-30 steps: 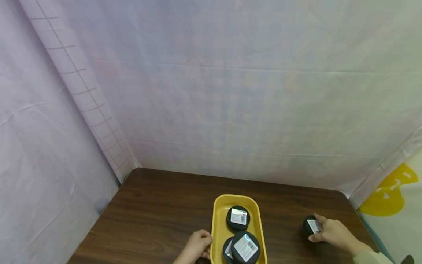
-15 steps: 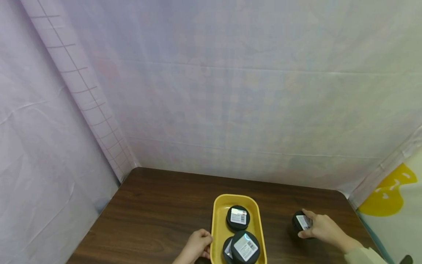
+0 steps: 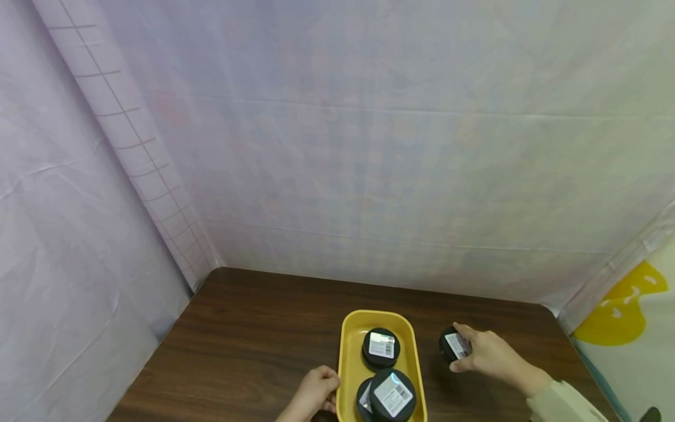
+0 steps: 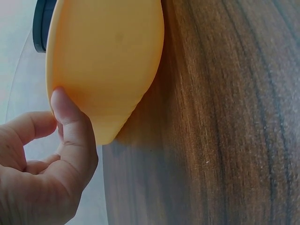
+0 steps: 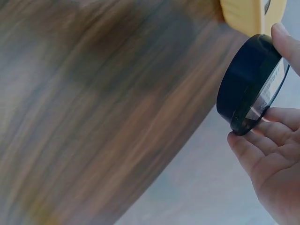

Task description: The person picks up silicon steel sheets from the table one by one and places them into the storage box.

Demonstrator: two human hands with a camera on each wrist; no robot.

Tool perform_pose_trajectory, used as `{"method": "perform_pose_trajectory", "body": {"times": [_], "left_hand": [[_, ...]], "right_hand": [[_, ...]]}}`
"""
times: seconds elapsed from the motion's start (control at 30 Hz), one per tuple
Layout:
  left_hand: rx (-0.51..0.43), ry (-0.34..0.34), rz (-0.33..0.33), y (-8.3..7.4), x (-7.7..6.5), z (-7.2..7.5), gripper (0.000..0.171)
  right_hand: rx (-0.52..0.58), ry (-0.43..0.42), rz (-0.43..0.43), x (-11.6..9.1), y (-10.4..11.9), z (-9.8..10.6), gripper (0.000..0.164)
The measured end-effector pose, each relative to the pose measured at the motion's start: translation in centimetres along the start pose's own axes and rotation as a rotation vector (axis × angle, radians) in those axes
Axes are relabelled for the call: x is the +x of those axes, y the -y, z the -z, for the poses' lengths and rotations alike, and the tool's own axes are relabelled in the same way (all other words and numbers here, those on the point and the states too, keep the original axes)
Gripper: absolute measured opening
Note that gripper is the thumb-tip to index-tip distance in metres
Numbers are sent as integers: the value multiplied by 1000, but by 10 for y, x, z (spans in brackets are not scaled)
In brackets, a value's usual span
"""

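Note:
My left hand [image 3: 316, 387] pinches the left rim of a yellow tray [image 3: 354, 346]; in the left wrist view, thumb and forefinger meet at the tray's edge. My right hand [image 3: 493, 354] holds a round black container [image 3: 454, 344] with a white label, right of the tray. The right wrist view shows this container [image 5: 241, 84] tilted, gripped by its edges between thumb and fingertips. Inside the tray lies a similar black container [image 3: 381, 348] toward the far end. Nearer, a larger labelled black container [image 3: 392, 395] leans over another one [image 3: 364, 401], partly covering it.
The dark wood table [image 3: 263, 334] extends to both sides of the tray. A pale patterned curtain [image 3: 369, 176] hangs behind its far edge, with another pale curtain [image 3: 79, 234] along the left. A yellow printed shape [image 3: 619, 316] shows on the right side.
My right hand has carried the black container leftward over the table, from the right side to close beside the tray. My left hand and the tray have stayed in place.

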State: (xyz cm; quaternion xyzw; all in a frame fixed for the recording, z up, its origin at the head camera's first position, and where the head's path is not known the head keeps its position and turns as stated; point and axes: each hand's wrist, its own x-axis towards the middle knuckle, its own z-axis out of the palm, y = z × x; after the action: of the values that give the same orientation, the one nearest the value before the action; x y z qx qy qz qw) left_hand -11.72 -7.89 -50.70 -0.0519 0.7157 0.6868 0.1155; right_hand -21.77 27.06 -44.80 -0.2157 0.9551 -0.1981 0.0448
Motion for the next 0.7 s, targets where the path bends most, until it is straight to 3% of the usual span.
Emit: {"method": "perform_pose_trajectory", "body": {"times": [0.17, 0.4, 0.7], "left_hand": [[1, 0, 3, 0, 0, 1, 15], [8, -8, -3, -1, 0, 4, 16], [-4, -3, -7, 2, 2, 3, 15]], "right_hand": [[18, -4, -18, 10, 13, 1, 101], [7, -34, 36, 29, 39, 2, 96], [7, -13, 59, 48, 67, -6, 94]]}}
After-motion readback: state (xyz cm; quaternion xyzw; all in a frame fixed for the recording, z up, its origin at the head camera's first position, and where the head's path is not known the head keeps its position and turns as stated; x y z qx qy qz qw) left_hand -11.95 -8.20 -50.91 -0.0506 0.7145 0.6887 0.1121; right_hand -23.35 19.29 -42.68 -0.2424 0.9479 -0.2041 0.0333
